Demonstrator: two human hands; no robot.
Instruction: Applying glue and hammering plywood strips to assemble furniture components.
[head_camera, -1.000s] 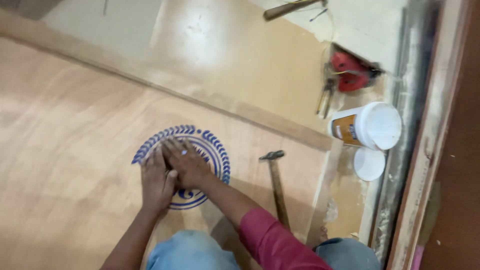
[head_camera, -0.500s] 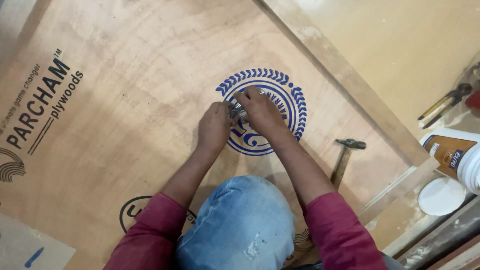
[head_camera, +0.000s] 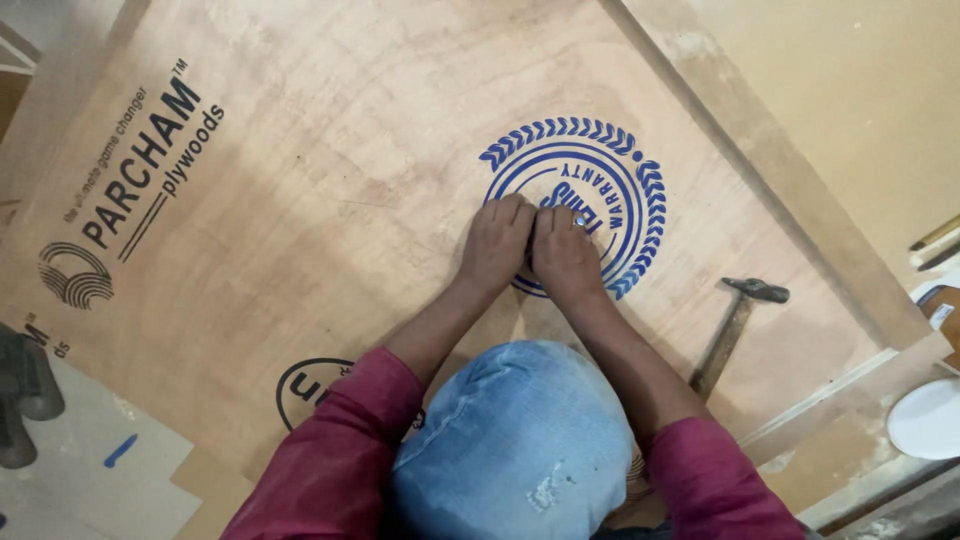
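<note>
The head view looks straight down on a big plywood sheet (head_camera: 330, 200) lying flat. It is light brown, with a round blue stamp (head_camera: 610, 185) printed on it. Both hands are pressed together on the lower left part of that stamp.

The left hand (head_camera: 495, 245) is curled, knuckles up, fingers bent down onto the wood. The right hand (head_camera: 565, 255) touches it side by side, also curled. Something small seems to be pinched between the fingertips, but it is hidden, so I cannot tell what it is or whether the hands truly grip it.

A hammer (head_camera: 735, 325) lies on the sheet just to the right of the right arm, head pointing away, handle toward the person. A knee in blue jeans (head_camera: 515, 440) rests on the sheet below the hands. A white round lid (head_camera: 925, 420) sits at the right edge, well apart.

To do this well, I think the hands should stay close, press steady, and keep the small thing from sliding. The knee helps hold the sheet still.
</note>
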